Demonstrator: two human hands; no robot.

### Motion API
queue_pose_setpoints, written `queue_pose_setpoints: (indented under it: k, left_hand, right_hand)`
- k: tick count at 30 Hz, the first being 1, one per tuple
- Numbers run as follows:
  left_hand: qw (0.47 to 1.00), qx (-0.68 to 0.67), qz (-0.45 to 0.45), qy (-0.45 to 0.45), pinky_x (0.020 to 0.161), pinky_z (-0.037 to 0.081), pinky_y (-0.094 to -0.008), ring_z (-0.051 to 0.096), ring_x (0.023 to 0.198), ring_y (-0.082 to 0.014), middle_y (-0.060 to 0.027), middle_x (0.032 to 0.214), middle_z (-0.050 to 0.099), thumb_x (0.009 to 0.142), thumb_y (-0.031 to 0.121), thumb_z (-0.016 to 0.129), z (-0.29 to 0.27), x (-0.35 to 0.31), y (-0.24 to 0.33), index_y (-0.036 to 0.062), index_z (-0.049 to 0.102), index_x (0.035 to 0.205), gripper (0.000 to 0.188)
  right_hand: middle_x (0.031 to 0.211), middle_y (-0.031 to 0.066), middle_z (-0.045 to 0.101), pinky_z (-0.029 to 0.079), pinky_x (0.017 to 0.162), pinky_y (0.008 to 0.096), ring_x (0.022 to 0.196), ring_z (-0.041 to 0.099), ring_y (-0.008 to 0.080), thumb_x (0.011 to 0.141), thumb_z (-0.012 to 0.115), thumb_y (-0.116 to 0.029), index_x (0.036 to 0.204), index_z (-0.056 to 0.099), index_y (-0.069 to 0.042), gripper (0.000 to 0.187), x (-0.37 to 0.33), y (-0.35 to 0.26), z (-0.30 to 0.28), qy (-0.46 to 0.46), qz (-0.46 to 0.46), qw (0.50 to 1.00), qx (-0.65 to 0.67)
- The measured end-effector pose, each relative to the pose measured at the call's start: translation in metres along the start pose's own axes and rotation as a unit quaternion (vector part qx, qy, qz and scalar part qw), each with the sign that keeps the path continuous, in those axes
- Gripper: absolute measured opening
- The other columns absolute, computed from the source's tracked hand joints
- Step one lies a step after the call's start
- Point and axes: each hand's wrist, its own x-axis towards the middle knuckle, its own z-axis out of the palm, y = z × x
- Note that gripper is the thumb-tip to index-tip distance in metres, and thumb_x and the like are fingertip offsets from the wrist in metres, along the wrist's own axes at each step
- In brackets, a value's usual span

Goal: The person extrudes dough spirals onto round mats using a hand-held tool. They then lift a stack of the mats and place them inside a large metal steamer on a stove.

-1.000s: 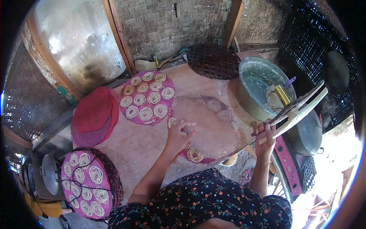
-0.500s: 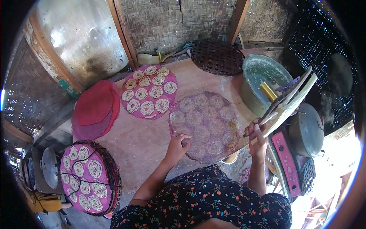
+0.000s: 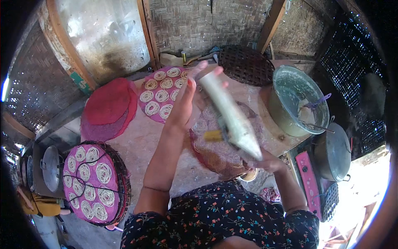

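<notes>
My right hand (image 3: 267, 164) is closed round the near end of a long wooden press (image 3: 234, 116), blurred by motion. A brass cylinder (image 3: 213, 135) juts from the press's left side. At the press's far end, my left hand (image 3: 188, 93) is raised with fingers stretched out; whether it touches the wood I cannot tell. Beneath the press lies a round purple mesh sheet (image 3: 248, 110) showing pale ring marks. Just beyond my left forearm, a pink round sheet (image 3: 143, 91) carries several coiled noodle nests (image 3: 151, 108), partly hidden by my hand.
A large pot (image 3: 286, 118) with pale contents and a purple-handled utensil stands at the right. Red and purple round sheets (image 3: 105, 103) lie at the left. Nearer is a tied stack of round trays (image 3: 126, 186) with noodle nests on top. A dark woven tray (image 3: 246, 62) rests at the back.
The press has swung from above the pot at the right to over the mesh sheet. My left hand has risen from the sheet's near edge toward the press's far end.
</notes>
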Motion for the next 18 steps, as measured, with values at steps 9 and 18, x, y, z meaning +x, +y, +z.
queue_pose_setpoints:
  k: [9, 18]
  left_hand:
    - [0.927, -0.331, -0.049, 0.167, 0.053, 0.040, -0.0284, 0.043, 0.047, -0.0113, 0.0056, 0.047, 0.036, 0.085, 0.068, 0.041, -0.106, 0.014, -0.074, 0.0178, 0.041, 0.056, 0.058]
    - [0.901, -0.372, 0.006, 0.222, 0.048, 0.035, -0.0271, 0.037, 0.042, -0.0107, 0.0054, 0.045, 0.035, 0.090, 0.062, 0.035, -0.153, 0.006, -0.088, 0.0177, 0.037, 0.053, 0.057]
  right_hand:
    - [0.072, 0.0047, 0.057, 0.045, 0.050, 0.0249, 0.060, 0.056, 0.0103, 0.087, 0.038, -0.067, 0.119, 0.049, -0.006, 0.071, 0.068, -0.034, -0.010, -0.012, 0.225, 0.974, -0.010]
    - [0.056, 0.0049, 0.051, 0.038, 0.037, 0.0273, 0.041, 0.048, 0.0124, 0.090, 0.034, -0.065, 0.105, 0.057, -0.001, 0.070, 0.118, -0.026, -0.003, 0.044, 0.243, 0.948, -0.202]
